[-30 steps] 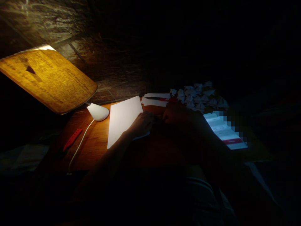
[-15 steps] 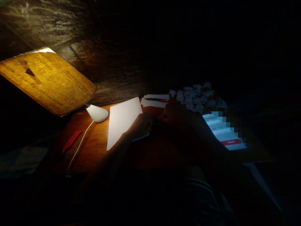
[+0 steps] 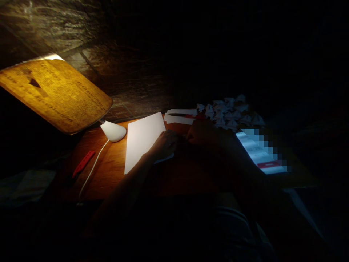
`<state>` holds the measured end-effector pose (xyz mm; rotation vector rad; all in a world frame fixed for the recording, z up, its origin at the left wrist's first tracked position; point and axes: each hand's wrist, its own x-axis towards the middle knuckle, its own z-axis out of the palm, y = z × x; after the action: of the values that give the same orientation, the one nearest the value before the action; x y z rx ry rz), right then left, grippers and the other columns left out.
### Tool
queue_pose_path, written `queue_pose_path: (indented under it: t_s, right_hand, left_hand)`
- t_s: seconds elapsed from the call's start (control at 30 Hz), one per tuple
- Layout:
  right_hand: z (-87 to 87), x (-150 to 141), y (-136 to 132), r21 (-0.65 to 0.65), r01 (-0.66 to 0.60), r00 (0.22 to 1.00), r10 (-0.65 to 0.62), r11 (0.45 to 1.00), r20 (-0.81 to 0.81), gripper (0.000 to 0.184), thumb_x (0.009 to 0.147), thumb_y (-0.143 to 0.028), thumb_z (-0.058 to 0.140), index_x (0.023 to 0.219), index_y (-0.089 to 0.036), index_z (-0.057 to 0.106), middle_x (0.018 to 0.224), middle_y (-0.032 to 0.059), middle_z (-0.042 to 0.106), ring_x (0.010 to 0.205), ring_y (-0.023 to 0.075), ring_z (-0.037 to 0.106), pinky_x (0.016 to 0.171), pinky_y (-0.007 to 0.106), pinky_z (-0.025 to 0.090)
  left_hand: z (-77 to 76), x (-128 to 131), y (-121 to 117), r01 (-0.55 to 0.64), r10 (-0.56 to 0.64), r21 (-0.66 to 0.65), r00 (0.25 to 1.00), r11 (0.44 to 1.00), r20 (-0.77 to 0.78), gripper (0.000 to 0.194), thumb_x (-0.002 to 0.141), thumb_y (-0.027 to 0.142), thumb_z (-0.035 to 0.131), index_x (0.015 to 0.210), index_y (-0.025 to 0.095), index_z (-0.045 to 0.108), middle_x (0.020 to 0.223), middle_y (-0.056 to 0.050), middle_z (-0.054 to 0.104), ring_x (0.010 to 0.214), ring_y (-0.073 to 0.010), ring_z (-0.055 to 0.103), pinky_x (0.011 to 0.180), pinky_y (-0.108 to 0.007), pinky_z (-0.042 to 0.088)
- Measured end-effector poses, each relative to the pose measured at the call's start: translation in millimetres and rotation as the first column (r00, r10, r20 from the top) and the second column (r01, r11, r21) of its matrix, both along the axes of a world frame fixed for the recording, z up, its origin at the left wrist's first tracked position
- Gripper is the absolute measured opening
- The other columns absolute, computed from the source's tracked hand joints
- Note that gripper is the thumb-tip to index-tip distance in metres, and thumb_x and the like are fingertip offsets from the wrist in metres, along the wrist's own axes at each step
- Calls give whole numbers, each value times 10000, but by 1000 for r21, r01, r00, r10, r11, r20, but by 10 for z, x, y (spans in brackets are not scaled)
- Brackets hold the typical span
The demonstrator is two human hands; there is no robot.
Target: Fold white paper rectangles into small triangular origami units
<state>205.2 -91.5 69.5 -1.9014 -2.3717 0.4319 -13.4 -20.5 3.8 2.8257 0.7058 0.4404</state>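
A white sheet of paper point(image 3: 143, 140) lies on the wooden table under the lamp light. Across its right side rests my left hand point(image 3: 165, 141), back up, with the fingers curled and lost in shadow. A white paper edge point(image 3: 168, 158) shows beneath that hand. My right hand point(image 3: 200, 133) is closed close by on the right, its knuckles facing the left hand. Whatever the fingers of both hands grip between them is too dark to make out. Just beyond are white paper pieces point(image 3: 178, 121) with a red-handled knife point(image 3: 188, 116) across them.
A lamp with a printed yellow shade point(image 3: 60, 98) and white base point(image 3: 113, 131) stands at left, its white cable point(image 3: 91, 171) running forward. Near it is a red strap-like object point(image 3: 84, 163). Several folded paper pieces point(image 3: 230, 112) are heaped behind a lit phone point(image 3: 252, 149).
Both hands stay almost in place, with only a very slight shift. The paper, lamp and heap look unchanged.
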Motion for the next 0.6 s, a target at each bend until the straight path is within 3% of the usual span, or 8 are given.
queue_pose_path:
  t_s: [0.2, 0.4, 0.6]
  right_hand:
    - [1, 35, 22, -70, 13, 999, -17, 997, -52, 268, 864, -309, 703, 1061, -276, 881, 990, 50, 846, 823, 187, 710, 751, 271, 482]
    - [51, 88, 27, -79, -21, 1000, 20, 997, -21, 321, 873, -261, 670, 1120, -317, 868, 1069, 46, 839, 863, 206, 725, 728, 291, 466]
    - [82, 67, 7, -80, -28, 999, 31, 996, 35, 309, 882, -251, 643, 1078, -287, 879, 1077, 68, 835, 864, 214, 726, 759, 293, 473]
  left_hand:
    - [29, -1, -13, 12, -12, -13, 1000, 1000, -1, 212, 868, 149, 542, 974, 210, 715, 1008, -95, 700, 1026, -281, 600, 926, -455, 489]
    - [15, -14, -6, 28, -27, -18, 1000, 999, 14, 246, 871, 142, 541, 1010, 214, 731, 1043, -90, 711, 1061, -278, 606, 951, -452, 487]
    - [16, -10, -6, 13, -13, 3, 1000, 1000, -10, 170, 861, 143, 545, 924, 204, 691, 1019, -102, 697, 1044, -287, 600, 918, -453, 490]
